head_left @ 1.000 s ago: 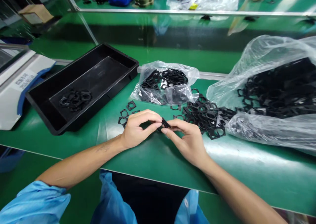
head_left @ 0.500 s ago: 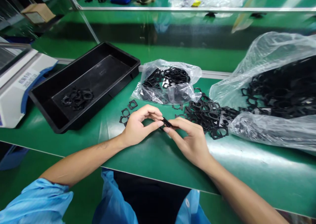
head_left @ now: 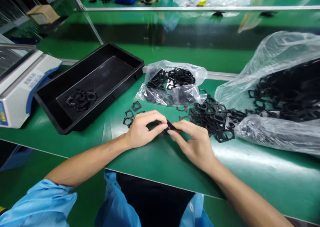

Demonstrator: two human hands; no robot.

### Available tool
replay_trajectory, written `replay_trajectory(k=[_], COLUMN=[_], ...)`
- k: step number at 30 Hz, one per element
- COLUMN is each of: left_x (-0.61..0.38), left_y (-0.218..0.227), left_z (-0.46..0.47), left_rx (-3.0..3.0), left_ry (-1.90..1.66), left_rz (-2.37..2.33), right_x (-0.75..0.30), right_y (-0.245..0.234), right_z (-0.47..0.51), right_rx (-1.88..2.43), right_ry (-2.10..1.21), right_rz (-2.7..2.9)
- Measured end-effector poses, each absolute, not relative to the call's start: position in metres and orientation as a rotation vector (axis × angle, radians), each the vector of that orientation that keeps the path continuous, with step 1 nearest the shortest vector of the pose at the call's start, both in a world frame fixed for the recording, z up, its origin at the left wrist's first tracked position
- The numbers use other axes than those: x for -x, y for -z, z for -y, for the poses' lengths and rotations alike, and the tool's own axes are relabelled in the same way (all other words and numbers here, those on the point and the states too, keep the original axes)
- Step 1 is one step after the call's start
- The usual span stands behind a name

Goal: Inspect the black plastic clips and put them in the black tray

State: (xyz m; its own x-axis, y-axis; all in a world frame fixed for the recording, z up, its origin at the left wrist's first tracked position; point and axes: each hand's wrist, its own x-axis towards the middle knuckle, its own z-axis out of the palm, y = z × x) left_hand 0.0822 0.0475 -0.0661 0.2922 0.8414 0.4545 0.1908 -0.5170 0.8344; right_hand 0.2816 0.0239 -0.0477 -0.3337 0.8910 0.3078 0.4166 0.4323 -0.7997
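Between my two hands is a small black plastic part [head_left: 171, 125], seen nearly edge-on. My left hand [head_left: 145, 128] pinches its left end with thumb and fingertips. From the other side, my right hand [head_left: 193, 140] grips it between thumb and index finger. Just beyond my left hand several black ring-shaped parts [head_left: 136, 105] lie loose on the green table [head_left: 155, 163]. A heap of similar black parts [head_left: 210, 115] spreads behind my right hand. Fingers cover much of the held part, so its full shape is hidden.
On the left stands a black tray [head_left: 110, 96] with some parts [head_left: 81, 99] inside, beside a white scale-like device [head_left: 22, 83]. A clear bag [head_left: 172, 95] of black parts sits at the back. To the right lies a larger open plastic bag [head_left: 272, 133] of parts.
The whole view has shifted slightly, moving things a little to the right. Both hands keep hold of the black part; its tilt and my left fingers differ slightly.
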Motion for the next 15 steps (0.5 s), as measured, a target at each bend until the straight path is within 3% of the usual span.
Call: replay_trajectory(k=[5,12,15], left_x=[-0.0808,-0.0821,-0.0838], left_y=[0.0697,0.0690,0.0706], left_z=[-0.0549,-0.0495,-0.0490], left_rx=[-1.495,-1.543,-1.509], left_ry=[-1.001,-1.111,-1.117], left_rz=[-0.808,-0.776,-0.792], right_x=[-0.2813,-0.2813,-0.2808], right_y=[0.0477,0.0427,0.0441], right_z=[-0.0263,-0.0322,-0.0337], right_rx=[1.144,1.128,1.142], right_ry=[-0.883,-1.527,-1.614], right_rz=[1.895,1.408,1.286])
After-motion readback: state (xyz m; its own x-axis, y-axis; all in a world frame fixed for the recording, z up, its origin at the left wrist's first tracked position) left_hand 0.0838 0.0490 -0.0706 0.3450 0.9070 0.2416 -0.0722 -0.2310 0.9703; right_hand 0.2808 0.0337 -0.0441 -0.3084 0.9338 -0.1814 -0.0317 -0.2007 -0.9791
